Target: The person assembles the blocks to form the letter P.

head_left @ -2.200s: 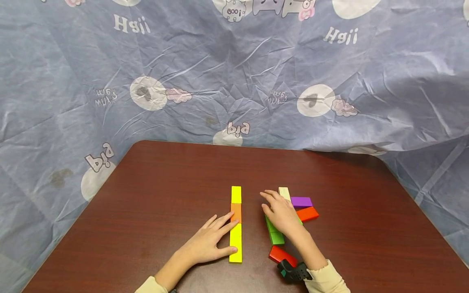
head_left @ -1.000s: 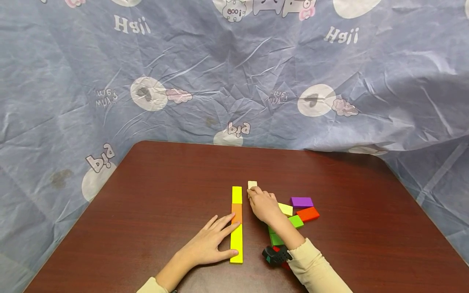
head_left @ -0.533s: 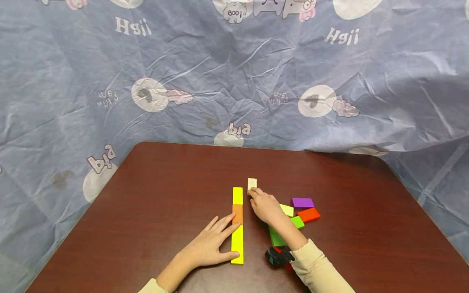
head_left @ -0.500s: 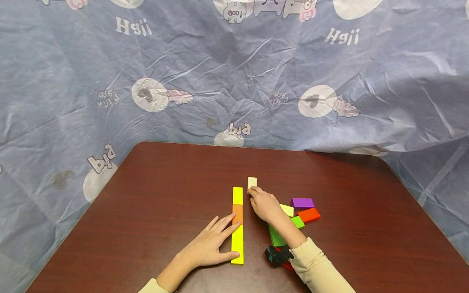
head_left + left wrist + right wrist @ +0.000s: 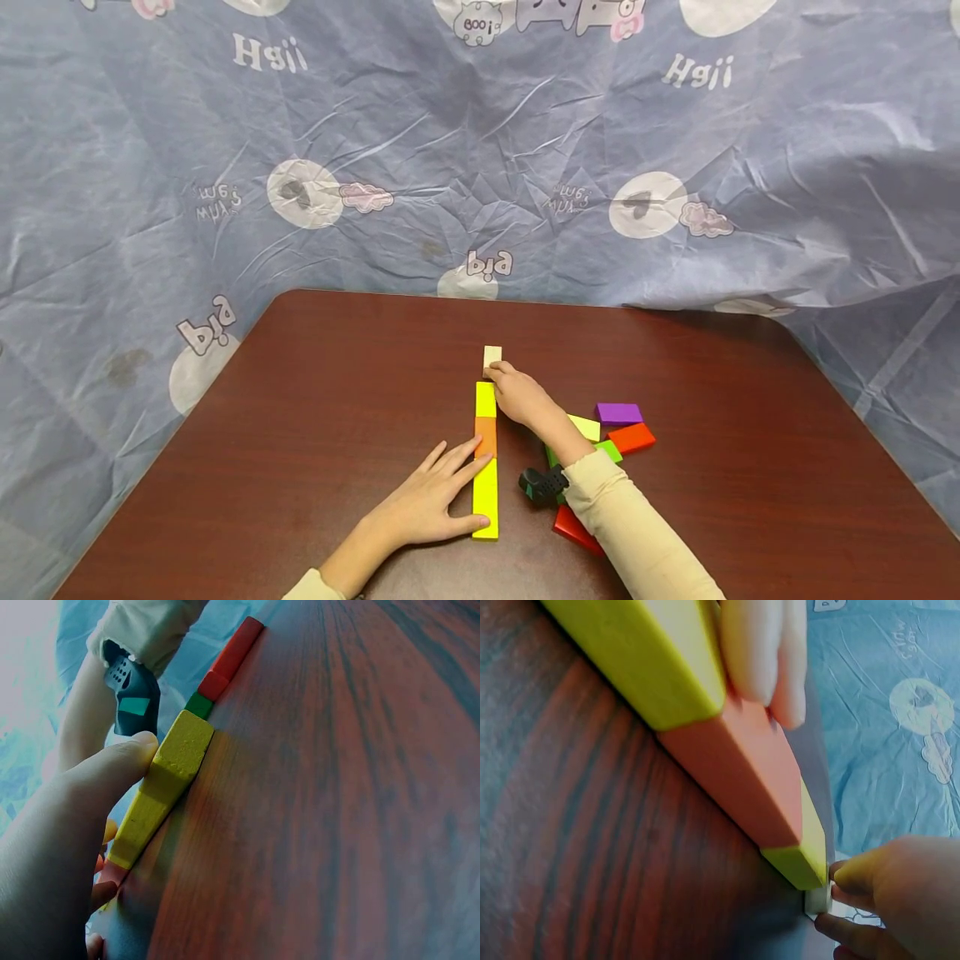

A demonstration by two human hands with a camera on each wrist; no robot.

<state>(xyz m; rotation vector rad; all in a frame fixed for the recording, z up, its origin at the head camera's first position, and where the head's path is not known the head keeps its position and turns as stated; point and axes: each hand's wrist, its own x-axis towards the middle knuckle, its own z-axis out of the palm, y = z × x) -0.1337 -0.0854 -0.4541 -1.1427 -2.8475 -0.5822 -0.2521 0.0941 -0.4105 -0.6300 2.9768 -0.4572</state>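
Cream block [image 5: 492,355] is pinched in your right hand [image 5: 519,395], just beyond the far yellow block [image 5: 486,400]; your left hand [image 5: 427,500] (fingers spread, fairly straight) touches the orange block [image 5: 486,432] and nearest yellow block [image 5: 486,503].

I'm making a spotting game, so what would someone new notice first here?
Probably the bright row of yellow and orange rectangular blocks down the middle of the brown table, touched by the left hand. Next, the pale cream rectangular block just beyond the row's far end, pinched by the right hand. Behind hangs wrinkled blue cloth with cartoon prints.
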